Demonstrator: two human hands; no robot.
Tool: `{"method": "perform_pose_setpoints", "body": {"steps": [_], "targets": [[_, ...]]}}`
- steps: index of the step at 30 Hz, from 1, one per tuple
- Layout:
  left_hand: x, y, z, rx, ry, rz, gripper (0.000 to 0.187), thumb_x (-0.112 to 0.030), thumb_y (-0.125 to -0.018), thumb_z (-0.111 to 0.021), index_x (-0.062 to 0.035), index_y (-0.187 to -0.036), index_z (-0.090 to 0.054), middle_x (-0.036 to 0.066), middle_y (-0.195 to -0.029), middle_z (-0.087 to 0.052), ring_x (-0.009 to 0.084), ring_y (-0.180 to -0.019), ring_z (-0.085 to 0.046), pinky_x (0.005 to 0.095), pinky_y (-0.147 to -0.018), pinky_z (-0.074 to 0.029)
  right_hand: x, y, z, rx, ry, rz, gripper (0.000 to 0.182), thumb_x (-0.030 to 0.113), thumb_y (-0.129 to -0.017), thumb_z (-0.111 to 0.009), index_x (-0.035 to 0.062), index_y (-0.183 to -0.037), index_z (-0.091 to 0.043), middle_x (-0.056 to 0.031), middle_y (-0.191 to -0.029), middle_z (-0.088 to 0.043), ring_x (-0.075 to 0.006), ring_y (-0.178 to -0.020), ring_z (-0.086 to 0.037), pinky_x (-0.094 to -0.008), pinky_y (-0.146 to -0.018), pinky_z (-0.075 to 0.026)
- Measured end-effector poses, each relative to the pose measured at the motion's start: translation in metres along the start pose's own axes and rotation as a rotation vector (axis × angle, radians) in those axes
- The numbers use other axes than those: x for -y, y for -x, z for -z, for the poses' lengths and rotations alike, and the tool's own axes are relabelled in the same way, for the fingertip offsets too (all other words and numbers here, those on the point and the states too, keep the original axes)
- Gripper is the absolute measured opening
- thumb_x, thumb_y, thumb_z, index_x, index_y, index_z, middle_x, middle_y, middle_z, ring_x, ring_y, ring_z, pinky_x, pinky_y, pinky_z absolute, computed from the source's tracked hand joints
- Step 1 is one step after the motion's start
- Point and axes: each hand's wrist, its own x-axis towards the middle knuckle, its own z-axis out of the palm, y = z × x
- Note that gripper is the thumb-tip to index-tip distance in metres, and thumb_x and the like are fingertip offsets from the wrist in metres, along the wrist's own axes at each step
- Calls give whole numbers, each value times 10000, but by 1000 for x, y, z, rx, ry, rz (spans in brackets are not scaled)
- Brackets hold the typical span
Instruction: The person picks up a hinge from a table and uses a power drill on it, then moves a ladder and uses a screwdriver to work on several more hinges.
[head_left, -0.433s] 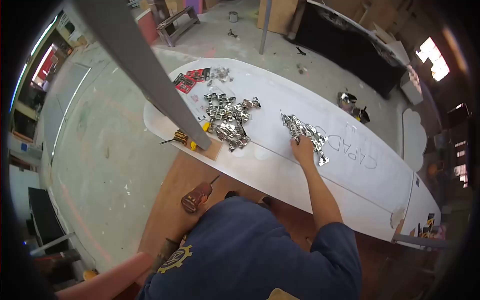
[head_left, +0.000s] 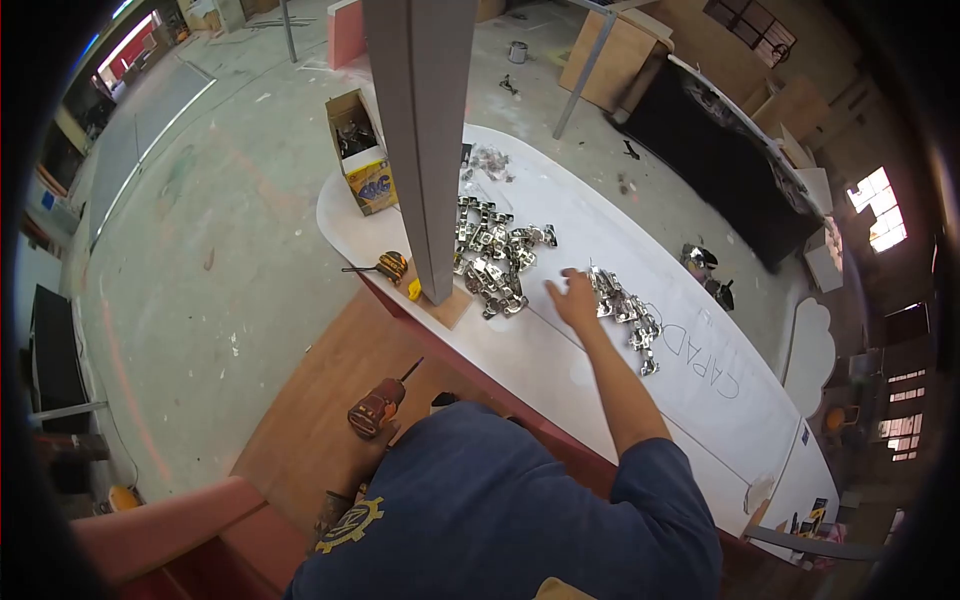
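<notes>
My left hand (head_left: 376,455), low at the left beside my body, grips a red and black cordless drill (head_left: 375,408) whose bit points up and away to the right. Much of that hand is hidden by the drill and my shirt. My right hand (head_left: 575,302) is over the white board (head_left: 590,385), fingers apart and holding nothing I can see. Just right of it lies a row of shiny metal cabinet hinges (head_left: 630,318). To its left is a second, looser pile of hinges (head_left: 495,258), apart from my fingers.
A grey metal post (head_left: 420,130) rises through the board's left end. Near it are a yellow-black tape measure (head_left: 392,266), a cardboard box (head_left: 372,185) and small clear plastic bags (head_left: 490,163). Pencil lettering (head_left: 705,365) marks the board. A pink panel (head_left: 170,525) stands low left.
My right hand has come off the right-hand hinges, moved left and spread its fingers. The view has shifted, bringing the box into sight beside the post. The drill stays in my left hand.
</notes>
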Motion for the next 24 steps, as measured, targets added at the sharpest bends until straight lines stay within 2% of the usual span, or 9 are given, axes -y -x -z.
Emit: {"method": "perform_pose_setpoints", "body": {"steps": [5,7,10,12,14,15,18,20,24], "targets": [[50,-17,-10,95,-74,24,463,-268,-934,-796,2,-1277,-641,121,-1105,-704,212,-924,-690,398,-772,-569,66,-25,-61,-44,-124,-211,734,443,-882,-811,-64,-1347,-554,-330,-1204,-675,-450,-1056,-710,-496,-934,-568],[65,-22,-12,0,-132,-138,440,-400,-946,-748,-1,-1128,-711,196,-952,-735,336,-857,-742,437,-750,-577,81,-28,-64,71,-220,-343,819,379,-877,-780,-8,-1485,-392,-332,-1147,-694,-484,-1118,-687,-536,-973,-547],[65,-21,-8,-2,-153,-149,451,-403,-945,-748,1,-1139,-708,201,-975,-736,340,-883,-741,441,-768,-577,69,-32,-78,50,-245,-337,810,282,-859,-761,-5,-1491,-343,-332,-1124,-717,-493,-1082,-708,-556,-949,-555],[64,-19,-5,-5,-163,-145,461,-406,-944,-748,4,-1151,-706,205,-998,-736,345,-908,-741,445,-786,-578,51,-35,-91,-34,-227,-341,679,199,-847,-732,-23,-1421,-445,-284,-1081,-731,-439,-1013,-729,-507,-898,-574],[61,-17,-1,-1,-173,-135,472,-409,-943,-749,6,-1162,-703,210,-1021,-737,349,-934,-740,449,-804,-578,15,-40,-92,-25,-682,-473,424,116,-923,-650,2,-1321,-558,-176,-1077,-754,-281,-838,-719,-467,-785,-577],[59,-16,0,6,-180,-129,477,-411,-943,-749,7,-1168,-702,212,-1033,-738,351,-947,-740,451,-813,-578,16,-33,-73,5,-1072,-587,330,70,-933,-610,49,-1262,-625,-89,-1071,-751,-177,-850,-666,-445,-808,-551],[51,-13,5,46,-203,-120,494,-415,-941,-750,11,-1186,-698,219,-1067,-739,358,-985,-739,457,-840,-578,21,0,-4,-29,-1399,-651,381,24,-959,-579,131,-1323,-617,-76,-1244,-748,-170,-1143,-637,-457,-1031,-472],[41,-13,7,86,-212,-121,500,-417,-941,-750,12,-1191,-697,221,-1079,-739,360,-998,-739,459,-849,-578,22,25,26,-41,-1444,-684,486,-2,-962,-576,84,-1439,-538,-104,-1366,-692,-190,-1226,-610,-393,-1074,-457],[28,-28,2,171,-219,-87,591,-417,-938,-762,45,-1284,-638,234,-1153,-728,371,-1061,-726,460,-881,-570,5,85,40,-6,-1703,-628,511,-36,-947,-595,32,-1444,-497,-179,-1447,-592,-299,-1263,-608,-479,-1151,-471]]}}
